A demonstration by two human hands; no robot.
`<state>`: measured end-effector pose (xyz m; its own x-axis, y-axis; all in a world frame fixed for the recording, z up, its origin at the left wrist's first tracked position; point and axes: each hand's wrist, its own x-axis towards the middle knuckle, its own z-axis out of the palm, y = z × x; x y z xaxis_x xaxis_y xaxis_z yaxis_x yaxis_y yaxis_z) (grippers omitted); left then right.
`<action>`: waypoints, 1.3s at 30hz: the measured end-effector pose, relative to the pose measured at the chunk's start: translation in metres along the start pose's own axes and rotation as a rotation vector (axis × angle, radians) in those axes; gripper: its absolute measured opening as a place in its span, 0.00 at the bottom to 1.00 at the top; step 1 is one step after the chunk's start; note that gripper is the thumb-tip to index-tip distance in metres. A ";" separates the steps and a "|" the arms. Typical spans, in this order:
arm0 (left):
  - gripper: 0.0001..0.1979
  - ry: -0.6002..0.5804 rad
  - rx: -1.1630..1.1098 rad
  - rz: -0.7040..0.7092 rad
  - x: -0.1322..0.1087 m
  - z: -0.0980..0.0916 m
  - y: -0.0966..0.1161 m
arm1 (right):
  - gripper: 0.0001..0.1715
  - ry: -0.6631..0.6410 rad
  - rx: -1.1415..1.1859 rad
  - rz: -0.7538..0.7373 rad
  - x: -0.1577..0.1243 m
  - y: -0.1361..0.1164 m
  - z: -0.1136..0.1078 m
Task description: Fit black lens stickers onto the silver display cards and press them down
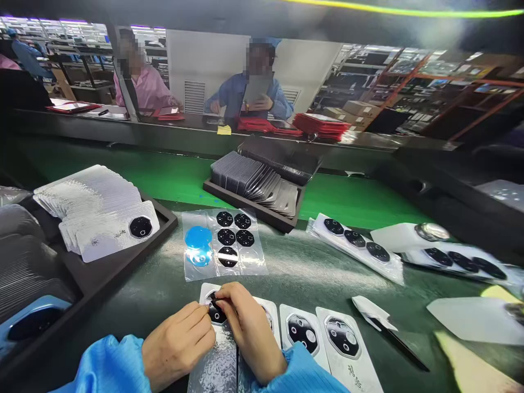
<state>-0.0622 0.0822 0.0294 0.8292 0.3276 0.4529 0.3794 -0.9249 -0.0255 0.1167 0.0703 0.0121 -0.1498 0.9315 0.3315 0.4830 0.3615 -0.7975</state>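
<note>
Several silvery-white panels lie in a row at the front of the table, such as the rightmost panel (356, 371), each with a black octagonal piece. Over the leftmost panel (213, 355), my left hand (180, 341) has its fingers pressed together at the left edge of the black piece (216, 315). My right hand (249, 330) pinches at the upper edge of that same piece; whatever is between its fingertips is too small to make out. Behind the hands lies a clear sheet (208, 215) with several black octagonal stickers and blue round film.
A dark tray (164, 232) with fanned white panels stands left. A second tray (254, 206) of grey panels is at the back. Bagged black pieces (354, 240), tweezers (405, 349) and a white scraper (470, 319) lie right. Two people sit beyond the opening.
</note>
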 end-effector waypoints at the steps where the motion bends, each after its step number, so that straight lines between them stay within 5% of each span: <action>1: 0.13 0.001 0.000 0.000 0.000 0.000 0.000 | 0.11 0.015 -0.067 -0.063 0.000 0.000 0.001; 5: 0.13 0.012 0.010 -0.004 0.000 0.002 0.000 | 0.13 0.025 -0.302 -0.197 0.001 -0.002 0.002; 15: 0.12 0.016 -0.020 -0.007 -0.003 0.006 0.000 | 0.14 -0.021 -0.497 -0.242 -0.005 -0.003 0.007; 39: 0.13 -0.026 -0.063 -0.041 -0.003 0.005 0.000 | 0.15 -0.037 -0.502 -0.212 0.004 -0.007 0.003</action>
<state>-0.0625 0.0818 0.0236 0.8242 0.3695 0.4291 0.3873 -0.9206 0.0488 0.1105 0.0715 0.0176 -0.3144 0.8445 0.4335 0.7900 0.4860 -0.3738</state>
